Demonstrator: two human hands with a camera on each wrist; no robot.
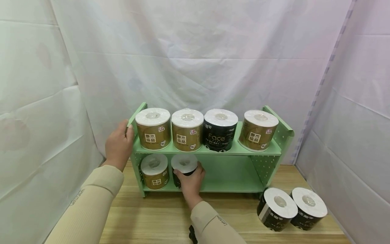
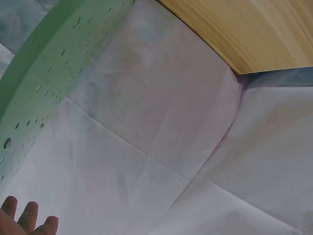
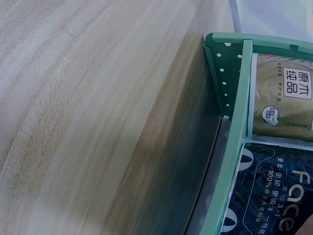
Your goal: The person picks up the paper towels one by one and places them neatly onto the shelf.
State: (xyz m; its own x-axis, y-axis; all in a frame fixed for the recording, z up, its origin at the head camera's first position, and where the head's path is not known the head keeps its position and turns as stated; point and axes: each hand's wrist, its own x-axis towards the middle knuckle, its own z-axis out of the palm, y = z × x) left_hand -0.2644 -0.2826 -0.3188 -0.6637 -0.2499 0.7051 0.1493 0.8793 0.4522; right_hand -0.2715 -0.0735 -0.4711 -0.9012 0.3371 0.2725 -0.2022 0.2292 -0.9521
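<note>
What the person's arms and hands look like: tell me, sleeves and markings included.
The beige fabric left sleeve and matching right sleeve end in broad cuffs, with small dark lettering farther up each, too small to read reliably. Fine ribbing shows on the left one. The left hand and right hand wear no gloves.

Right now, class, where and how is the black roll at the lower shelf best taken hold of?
The black roll is probably best gripped around its curved side, coming from the front, as the right hand does: it is upright, while the upper shelf lies above and a gold roll stands close on its left.
</note>
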